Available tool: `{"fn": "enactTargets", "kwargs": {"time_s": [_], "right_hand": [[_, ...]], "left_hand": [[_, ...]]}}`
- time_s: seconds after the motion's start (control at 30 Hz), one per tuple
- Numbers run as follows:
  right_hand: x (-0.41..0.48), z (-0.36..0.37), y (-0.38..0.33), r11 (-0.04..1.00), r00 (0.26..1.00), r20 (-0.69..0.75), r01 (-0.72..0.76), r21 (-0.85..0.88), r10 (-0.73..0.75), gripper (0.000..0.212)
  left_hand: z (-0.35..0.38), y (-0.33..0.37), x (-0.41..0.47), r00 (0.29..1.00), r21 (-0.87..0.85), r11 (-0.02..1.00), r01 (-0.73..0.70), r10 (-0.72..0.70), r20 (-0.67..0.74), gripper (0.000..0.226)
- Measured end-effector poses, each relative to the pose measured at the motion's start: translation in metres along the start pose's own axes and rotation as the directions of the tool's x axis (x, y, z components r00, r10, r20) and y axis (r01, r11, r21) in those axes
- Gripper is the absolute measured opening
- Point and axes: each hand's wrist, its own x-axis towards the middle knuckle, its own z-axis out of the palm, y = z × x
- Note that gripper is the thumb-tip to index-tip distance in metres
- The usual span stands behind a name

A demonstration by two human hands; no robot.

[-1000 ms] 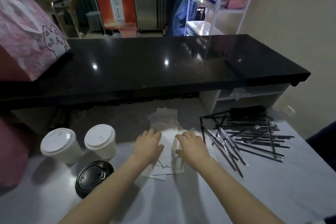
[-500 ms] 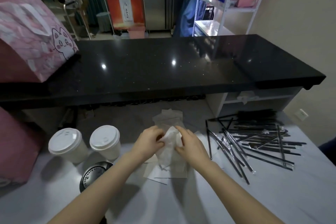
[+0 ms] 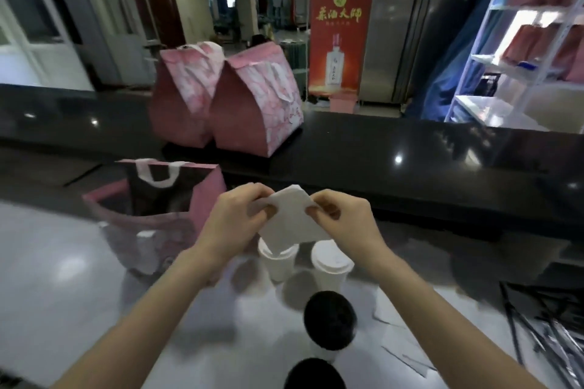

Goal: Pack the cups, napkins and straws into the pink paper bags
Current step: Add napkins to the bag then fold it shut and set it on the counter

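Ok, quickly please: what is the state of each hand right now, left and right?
Left hand: closed, pinching one edge of the white napkin.
Right hand: closed, pinching the opposite edge of the same napkin.

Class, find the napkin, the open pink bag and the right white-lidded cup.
napkin (image 3: 292,219), head view, sheet's centre.
open pink bag (image 3: 206,196), head view, right side wall.
right white-lidded cup (image 3: 331,259), head view, lid.

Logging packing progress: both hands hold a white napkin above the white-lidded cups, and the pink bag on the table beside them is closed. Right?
No: the head view shows that pink bag open. The left hand and right hand do hold the napkin above the cups.
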Motion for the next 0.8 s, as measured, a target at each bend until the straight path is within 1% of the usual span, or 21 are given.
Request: {"fn": "enactTargets", "kwargs": {"time_s": [0.07, 0.17, 0.27, 0.33, 0.4, 0.47, 0.53, 0.57, 0.63, 0.7, 0.73, 0.8], "right_hand": [[0.021, 0.038, -0.029, 0.999, 0.999, 0.030, 0.042, 0.026, -0.043, 0.008], [0.052, 0.091, -0.068, 0.995, 0.994, 0.042, 0.097, 0.017, -0.098, 0.009], [0.082, 0.136, -0.101, 0.986, 0.987, 0.013, 0.163, -0.039, -0.162, 0.008], [0.101, 0.162, -0.118, 0.973, 0.979, -0.028, 0.199, -0.112, -0.204, 0.009], [0.117, 0.186, -0.129, 0.958, 0.972, -0.055, 0.213, -0.194, -0.227, 0.009], [0.128, 0.208, -0.135, 0.938, 0.970, -0.039, 0.220, -0.266, -0.238, 0.009], [0.132, 0.225, -0.136, 0.918, 0.974, 0.017, 0.217, -0.333, -0.224, 0.010], [0.132, 0.231, -0.135, 0.911, 0.978, 0.063, 0.207, -0.357, -0.198, 0.009], [0.132, 0.241, -0.134, 0.907, 0.975, 0.204, 0.168, -0.386, -0.094, 0.009], [0.134, 0.249, -0.133, 0.886, 0.934, 0.356, 0.135, -0.443, 0.035, 0.013], [0.135, 0.253, -0.133, 0.867, 0.906, 0.413, 0.128, -0.482, 0.095, 0.016], [0.139, 0.261, -0.131, 0.837, 0.867, 0.463, 0.111, -0.536, 0.182, 0.021]], "left_hand": [[-0.044, -0.031, -0.011, 0.997, 0.063, 0.997, 0.047, -0.043, -0.071, 0.019], [-0.107, -0.083, -0.027, 0.988, 0.157, 0.982, 0.108, -0.089, -0.123, 0.020], [-0.159, -0.139, -0.033, 0.974, 0.276, 0.943, 0.185, -0.139, -0.179, 0.021], [-0.182, -0.174, -0.029, 0.970, 0.317, 0.924, 0.213, -0.161, -0.183, 0.019], [-0.195, -0.203, -0.022, 0.981, 0.329, 0.924, 0.193, -0.171, -0.095, 0.021], [-0.202, -0.224, -0.015, 0.977, 0.320, 0.933, 0.163, -0.198, 0.079, 0.034], [-0.207, -0.240, -0.011, 0.935, 0.301, 0.937, 0.180, -0.258, 0.244, 0.049], [-0.209, -0.248, -0.011, 0.916, 0.292, 0.938, 0.185, -0.272, 0.295, 0.058], [-0.213, -0.258, -0.011, 0.902, 0.302, 0.939, 0.162, -0.265, 0.341, 0.070], [-0.216, -0.265, -0.012, 0.901, 0.327, 0.937, 0.125, -0.246, 0.358, 0.072], [-0.217, -0.266, -0.013, 0.900, 0.333, 0.936, 0.116, -0.241, 0.364, 0.072], [-0.216, -0.270, -0.015, 0.896, 0.336, 0.936, 0.107, -0.237, 0.376, 0.074]]}}
